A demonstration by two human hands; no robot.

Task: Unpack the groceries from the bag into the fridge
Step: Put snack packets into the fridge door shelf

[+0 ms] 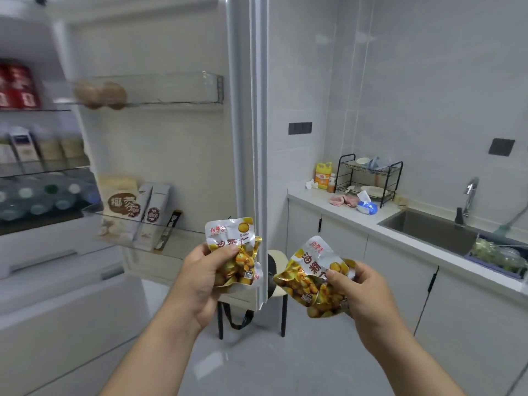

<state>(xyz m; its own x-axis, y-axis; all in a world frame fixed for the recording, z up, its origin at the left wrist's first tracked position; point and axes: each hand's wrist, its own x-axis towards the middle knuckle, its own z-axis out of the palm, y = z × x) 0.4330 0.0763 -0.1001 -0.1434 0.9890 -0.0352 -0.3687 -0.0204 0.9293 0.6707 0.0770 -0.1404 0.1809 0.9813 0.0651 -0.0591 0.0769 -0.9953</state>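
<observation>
Fridge (40, 195) fills the left, open, shelves stocked. Its door (171, 144) is swung out to the middle, so the bins face me. Counter (371, 221) with sink (428, 232) runs along the right, not involved. Stool (278, 257) sits just behind the door edge with black straps (237, 318) hanging below it. I take that as the grocery bag, mostly hidden.

Near centre, my left hand (200, 278) grips a bunch of chestnut packets (231, 238), thumb curled over the front. It's raised in front of the lower door bin (183, 247), likely the drop spot. My right hand (368, 292) pinches a second chestnut packet (311, 270), fingers curled round its edge. It's held lower and to the right, probably queued next. Neither load is in the fridge yet.
</observation>
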